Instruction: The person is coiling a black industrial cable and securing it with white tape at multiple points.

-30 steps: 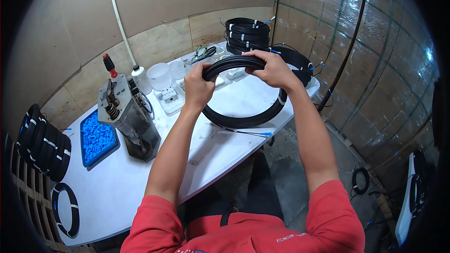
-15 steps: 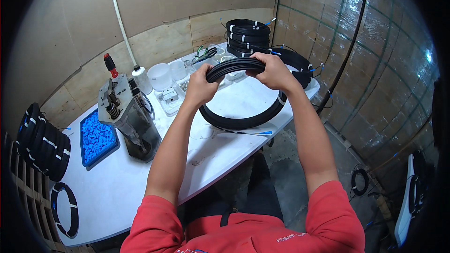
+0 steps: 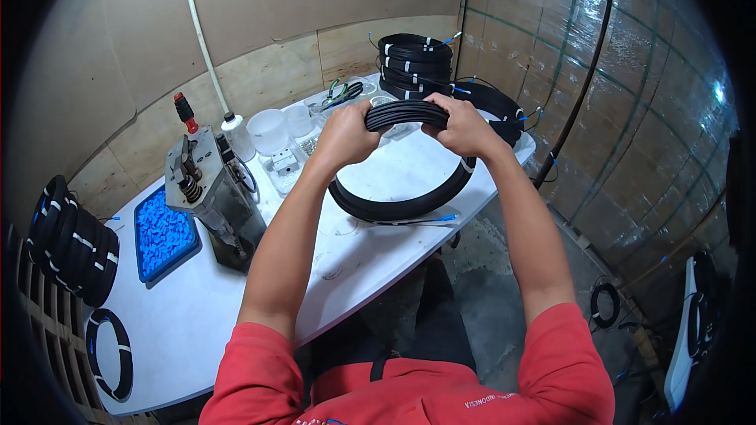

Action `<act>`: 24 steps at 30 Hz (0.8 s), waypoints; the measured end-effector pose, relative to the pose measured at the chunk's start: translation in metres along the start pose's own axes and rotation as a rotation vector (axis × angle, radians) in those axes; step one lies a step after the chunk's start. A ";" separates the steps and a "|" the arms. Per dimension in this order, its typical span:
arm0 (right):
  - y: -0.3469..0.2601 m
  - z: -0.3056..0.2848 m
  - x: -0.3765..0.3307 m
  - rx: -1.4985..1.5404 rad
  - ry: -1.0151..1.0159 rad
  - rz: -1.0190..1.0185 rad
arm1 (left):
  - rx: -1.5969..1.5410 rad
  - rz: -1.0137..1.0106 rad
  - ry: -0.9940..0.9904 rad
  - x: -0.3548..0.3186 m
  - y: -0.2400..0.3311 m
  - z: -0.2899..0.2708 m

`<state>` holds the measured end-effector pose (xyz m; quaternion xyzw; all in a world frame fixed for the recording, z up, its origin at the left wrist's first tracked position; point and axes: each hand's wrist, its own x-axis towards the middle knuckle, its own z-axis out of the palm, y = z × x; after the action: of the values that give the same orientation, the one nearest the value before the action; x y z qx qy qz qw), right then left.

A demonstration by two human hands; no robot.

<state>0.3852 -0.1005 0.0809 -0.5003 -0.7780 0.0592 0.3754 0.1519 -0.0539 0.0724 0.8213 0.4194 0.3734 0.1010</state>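
Observation:
I hold a coil of black cable (image 3: 405, 206) up over the white table (image 3: 197, 307). My left hand (image 3: 344, 135) grips the coil's top left part. My right hand (image 3: 461, 127) grips the top right part, close beside the left. The lower loop of the coil hangs down toward the table top. A thin cable end with a blue tip (image 3: 441, 219) sticks out at the coil's bottom right.
A stack of finished black coils (image 3: 415, 63) stands at the table's far end. A grey metal machine (image 3: 213, 197) with a red knob sits left of my arms, beside a blue tray of blue pieces (image 3: 163, 234). More coils (image 3: 71, 240) lie at the left edge. White cups (image 3: 270, 130) stand behind.
Both hands have drawn closer together on the top of the coil and lifted it slightly. The coil has tilted more upright.

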 end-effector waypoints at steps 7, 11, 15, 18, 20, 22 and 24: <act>-0.006 0.009 0.012 -0.231 -0.007 0.034 | 0.089 0.062 -0.030 0.007 0.001 -0.007; -0.007 0.011 0.012 -0.231 -0.014 0.046 | 0.161 0.098 -0.025 0.015 0.005 -0.002; -0.014 -0.006 0.011 0.014 -0.183 0.004 | 0.151 0.102 -0.079 0.016 -0.004 -0.008; 0.000 0.001 0.006 0.131 -0.124 0.045 | 0.112 0.113 -0.069 0.015 -0.001 -0.008; -0.010 0.003 0.009 0.107 -0.116 0.034 | 0.132 0.113 -0.035 0.015 0.000 -0.007; -0.019 0.008 0.011 0.082 -0.108 0.027 | 0.125 0.135 -0.023 0.014 -0.005 -0.006; -0.024 0.014 0.011 -0.010 -0.021 -0.105 | 0.116 0.157 -0.015 0.012 -0.012 -0.004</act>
<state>0.3565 -0.0997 0.0879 -0.4602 -0.8072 0.0406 0.3674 0.1459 -0.0379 0.0753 0.8589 0.3737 0.3491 0.0271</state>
